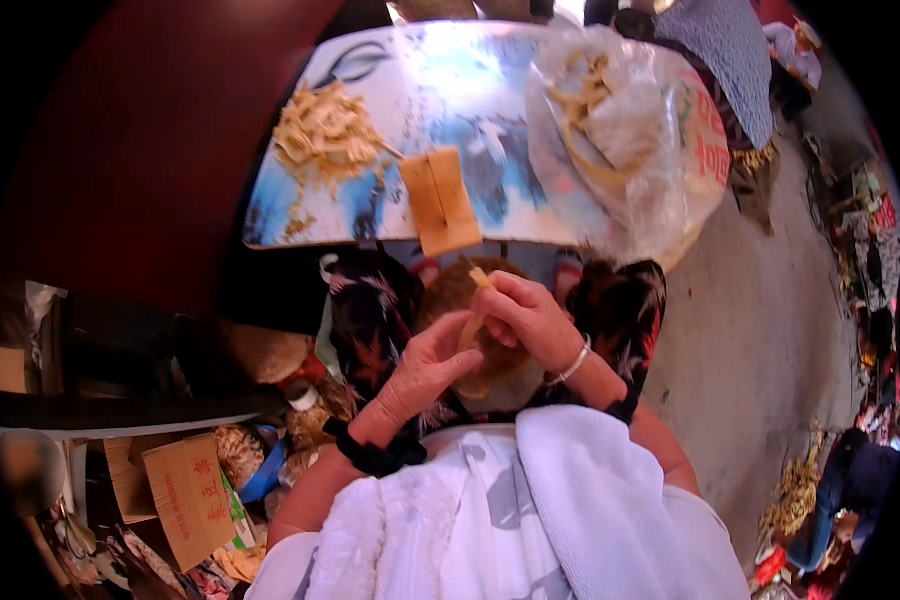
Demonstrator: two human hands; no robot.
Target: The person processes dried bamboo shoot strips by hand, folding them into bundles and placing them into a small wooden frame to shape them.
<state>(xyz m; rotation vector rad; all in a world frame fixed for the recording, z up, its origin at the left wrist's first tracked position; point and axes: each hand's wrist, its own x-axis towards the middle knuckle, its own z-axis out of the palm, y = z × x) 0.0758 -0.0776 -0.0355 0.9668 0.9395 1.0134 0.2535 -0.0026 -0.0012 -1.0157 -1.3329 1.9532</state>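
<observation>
A pale yellow strip (481, 279) of a kind I cannot make out is pinched in the fingers of my right hand (530, 315). Its upper end sticks out past the fingertips, and its lower part hangs between my hands. My left hand (425, 360) is close beside it, thumb and fingers apart; whether they touch the strip is hard to see. Both hands are over my lap, above a round brown container (450, 290) between my knees. Just beyond them, a small wooden block (440, 203) with a dark line along it lies at the table's near edge.
On the patterned white and blue table (420, 100) lies a heap of pale yellow strips (330, 130) at left. A clear plastic bag (630, 190) with longer strips fills its right side. A cardboard box (190, 500) and bags crowd my left. Concrete floor (760, 330) extends at right.
</observation>
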